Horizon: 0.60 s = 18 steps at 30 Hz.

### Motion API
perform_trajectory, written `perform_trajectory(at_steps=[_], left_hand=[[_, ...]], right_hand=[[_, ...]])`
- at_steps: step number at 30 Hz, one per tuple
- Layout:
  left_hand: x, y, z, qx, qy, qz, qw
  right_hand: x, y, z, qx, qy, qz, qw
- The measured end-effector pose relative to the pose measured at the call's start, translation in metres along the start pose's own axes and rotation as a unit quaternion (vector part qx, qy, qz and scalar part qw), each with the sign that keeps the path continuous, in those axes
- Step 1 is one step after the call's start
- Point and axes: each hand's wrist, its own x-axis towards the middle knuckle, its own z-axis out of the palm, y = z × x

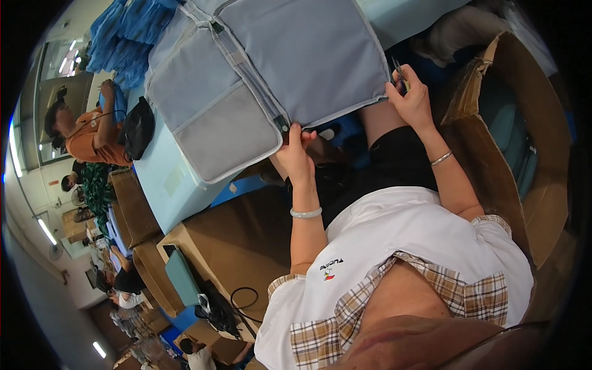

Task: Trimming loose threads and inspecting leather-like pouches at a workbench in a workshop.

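A grey fabric bag [308,49] lies opened out over the table edge, with pale piping round its rims, a zipper along the middle and a pocket [225,126] on its left panel. My left hand [297,154] is closed on the bag's near edge, beside the zipper's end. Over at the near right corner, my right hand [412,102] holds small thread snips [399,73], their dark blades pointing up and away. Its fingertips touch the bag's edge there. The palm hides most of the snips' handle.
The pale blue table [163,185] runs under the bag. Blue fabric pieces [126,37] are heaped at the far left. An open carton [493,123] with teal items stands close on my right; another carton [246,228] is on my left. A person in orange [92,139] works beyond the table.
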Motion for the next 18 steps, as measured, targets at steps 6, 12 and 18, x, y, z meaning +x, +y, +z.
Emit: perform_trajectory(at_steps=[6, 12, 18], left_hand=[[-0.002, 0.002, -0.008, 0.012, -0.024, 0.010, 1.000], [-0.008, 0.010, -0.036, -0.245, -0.080, -0.026, 0.966], [0.000, 0.001, -0.042, -0.107, -0.014, 0.066, 0.992]], right_hand=[[0.003, -0.008, 0.002, -0.111, 0.024, -0.119, 0.986], [0.009, -0.003, -0.002, -0.083, 0.022, -0.090, 0.992], [0.014, -0.002, -0.004, -0.058, 0.010, -0.042, 0.997]])
